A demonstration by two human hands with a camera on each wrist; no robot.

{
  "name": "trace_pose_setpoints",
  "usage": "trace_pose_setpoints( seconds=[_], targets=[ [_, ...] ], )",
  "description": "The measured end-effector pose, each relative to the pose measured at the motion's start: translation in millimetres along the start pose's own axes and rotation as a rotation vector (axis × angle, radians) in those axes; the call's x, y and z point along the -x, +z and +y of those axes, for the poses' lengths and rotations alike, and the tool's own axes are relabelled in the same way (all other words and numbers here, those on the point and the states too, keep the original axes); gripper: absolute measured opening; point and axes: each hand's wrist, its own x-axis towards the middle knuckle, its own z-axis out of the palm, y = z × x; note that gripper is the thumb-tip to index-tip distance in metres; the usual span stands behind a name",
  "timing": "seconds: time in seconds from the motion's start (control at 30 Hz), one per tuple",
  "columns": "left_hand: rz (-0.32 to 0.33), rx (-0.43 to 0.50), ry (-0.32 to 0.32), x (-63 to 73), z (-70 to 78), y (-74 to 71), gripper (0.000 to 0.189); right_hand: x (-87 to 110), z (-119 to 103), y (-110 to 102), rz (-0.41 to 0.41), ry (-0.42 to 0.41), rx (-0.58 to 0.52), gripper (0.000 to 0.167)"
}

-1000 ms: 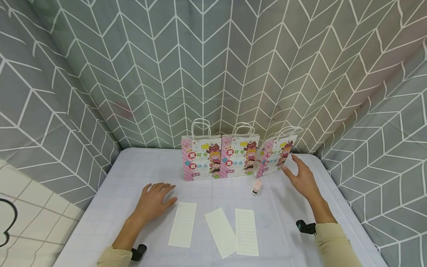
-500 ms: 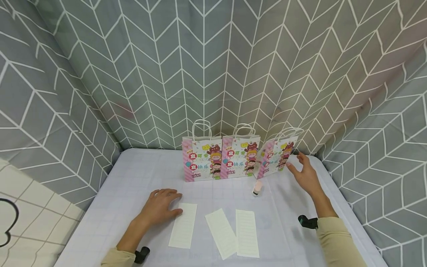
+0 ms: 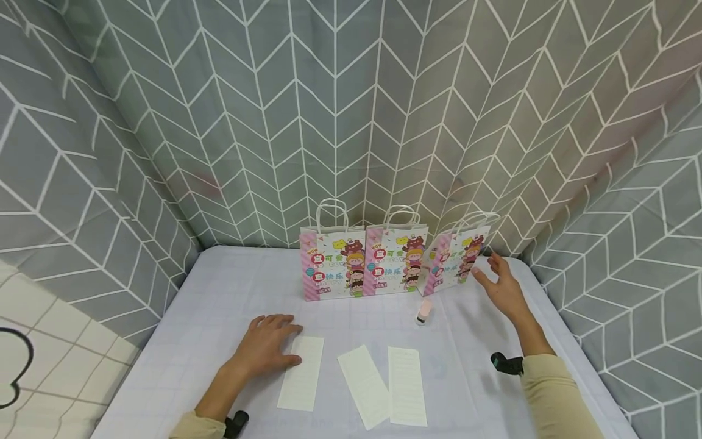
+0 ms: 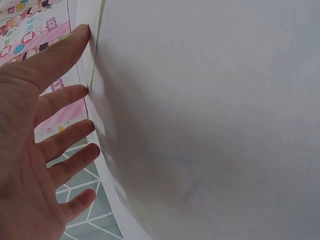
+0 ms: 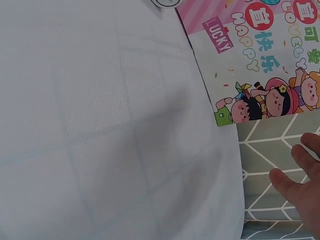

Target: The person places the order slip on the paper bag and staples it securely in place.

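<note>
My left hand point(image 3: 264, 347) is spread over the left side of the table, its thumb at the edge of the left white paper slip point(image 3: 301, 373). In the left wrist view the fingers are apart and nothing lies between them. On the right, my right hand point(image 3: 501, 292) reaches beside the right paper gift bag point(image 3: 451, 263), fingers parted and holding nothing; whether it touches the bag I cannot tell. That bag stands turned at an angle. Two matching bags, the left bag point(image 3: 333, 268) and the middle bag point(image 3: 396, 263), stand upright side by side facing me.
A small pink-capped bottle or stamp point(image 3: 424, 311) lies in front of the bags. The middle slip point(image 3: 364, 387) lies tilted, its lower corner meeting the right slip point(image 3: 407, 386). A patterned grey curtain point(image 3: 351, 122) rises behind the white-covered table point(image 3: 241, 274).
My left hand has moved right, towards and over the left slip's edge. The right hand has shifted slightly right, away from the angled bag. Bags and slips stay in place.
</note>
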Motion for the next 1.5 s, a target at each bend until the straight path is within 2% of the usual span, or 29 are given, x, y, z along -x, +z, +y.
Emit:
trace_pose_setpoints(
  seconds=[0.17,0.37,0.77,1.2,1.5],
  targets=[
    [0.005,-0.01,-0.009,1.3,1.9,2.1,0.056,-0.4,0.2,-0.2,-0.04,0.025,-0.035,0.099],
    [0.012,-0.001,-0.02,2.6,3.1,2.5,0.05,-3.4,-0.1,-0.6,-0.084,0.011,-0.094,0.103],
    [-0.01,0.002,-0.054,3.8,5.6,3.0,0.045,-12.0,1.9,2.4,-0.121,-0.037,-0.167,0.094],
    [-0.01,-0.001,-0.066,4.9,6.7,2.6,0.045,-24.0,-0.6,5.0,-0.212,-0.023,-0.169,0.099],
    [-0.034,-0.018,-0.079,5.1,7.4,2.3,0.046,-24.6,-2.5,8.9,-0.186,-0.046,-0.183,0.1]
  ],
)
